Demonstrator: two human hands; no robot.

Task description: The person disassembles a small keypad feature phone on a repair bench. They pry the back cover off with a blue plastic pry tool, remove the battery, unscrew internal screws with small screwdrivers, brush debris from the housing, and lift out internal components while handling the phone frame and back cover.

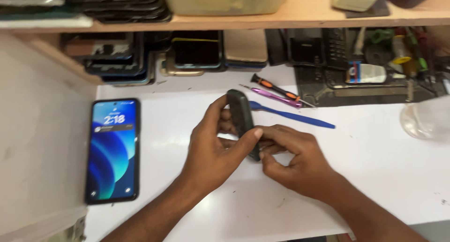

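Observation:
A small dark handset (240, 111) stands on edge above the white worktop (375, 167), gripped by both hands. My left hand (213, 150) wraps its left side, thumb pressed across the lower edge. My right hand (297, 160) pinches its bottom end from the right. The handset's lower part is hidden behind my fingers.
A smartphone (113, 150) with a lit blue screen lies flat at the left. Behind my hands lie a blue plastic pry tool (293, 116), a purple screwdriver (276, 97) and a black-and-orange screwdriver (274, 87). Stacked phones (197, 54) fill the shelf; a clear round container (426, 120) sits right.

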